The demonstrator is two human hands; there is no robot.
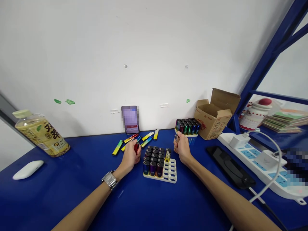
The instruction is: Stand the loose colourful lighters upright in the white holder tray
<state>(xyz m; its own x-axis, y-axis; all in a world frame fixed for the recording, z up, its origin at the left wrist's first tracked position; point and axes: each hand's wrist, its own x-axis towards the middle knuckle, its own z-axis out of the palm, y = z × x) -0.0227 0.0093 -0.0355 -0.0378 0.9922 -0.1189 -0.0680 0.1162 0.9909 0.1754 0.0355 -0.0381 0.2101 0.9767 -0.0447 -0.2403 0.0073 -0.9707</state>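
Observation:
My left hand (130,156), with a metal watch on its wrist, is closed around a red lighter (136,147). My right hand (183,148) is closed with a small dark, silvery end (176,138) showing above the fingers, which looks like another lighter. Between the hands stands a white tray (172,180) with oval slots. Upright dark-topped lighters (152,166) in blue and purple fill its left columns. One lighter with a yellowish body (167,155) stands at the back of its right part; bare slots show in front. Several colourful lighters (117,148) lie loose beyond my left hand.
A second filled tray (188,127) stands behind my right hand beside an open cardboard box (214,115). To the right lie a black phone (229,165) and a power strip (258,160). A phone (130,120) leans on the wall. Left are a bottle (43,134) and a white case (28,169).

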